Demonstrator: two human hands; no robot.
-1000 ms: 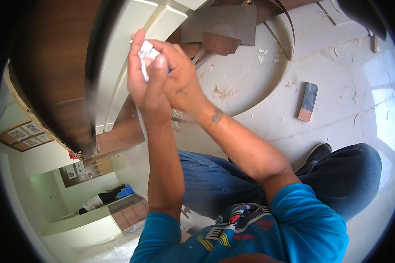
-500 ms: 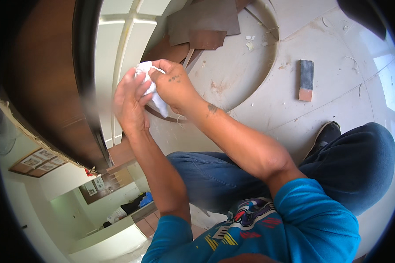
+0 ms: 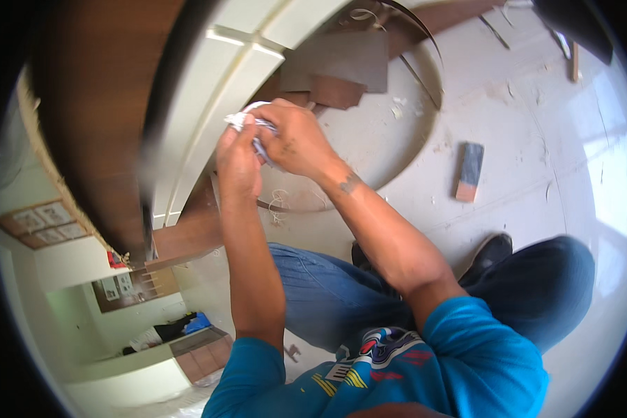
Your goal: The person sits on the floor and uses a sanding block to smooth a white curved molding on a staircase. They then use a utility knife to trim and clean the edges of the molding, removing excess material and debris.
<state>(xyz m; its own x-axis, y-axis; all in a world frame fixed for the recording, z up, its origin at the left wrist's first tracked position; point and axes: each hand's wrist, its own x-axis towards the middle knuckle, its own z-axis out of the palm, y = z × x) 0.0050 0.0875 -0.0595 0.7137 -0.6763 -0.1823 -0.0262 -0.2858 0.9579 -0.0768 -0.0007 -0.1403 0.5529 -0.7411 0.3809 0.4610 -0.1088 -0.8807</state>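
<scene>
A crumpled white cloth (image 3: pixel 261 143) is bunched between my two hands, in front of a white panelled surface. My left hand (image 3: pixel 238 161) has its fingers closed on the cloth's near-left side. From the right, my right hand (image 3: pixel 296 139) grips the same cloth with curled fingers, its back turned up. The hands meet at the cloth, and much of it is hidden inside them. Beside them stands the white panel (image 3: pixel 223 83) with raised ridges, apart from the hands.
On the floor to the right lies a sanding block (image 3: pixel 470 171), dark grey and tan. Brown sheet offcuts (image 3: pixel 338 63) are piled inside a curved thin band (image 3: pixel 390 184). A dark brown wooden panel (image 3: pixel 97 125) rises on the left. Shavings are scattered about the floor.
My left hand has gone from spread, blurred fingers to closing on the cloth. Both hands have come together. The whole view has shifted, with the floor things appearing lower.
</scene>
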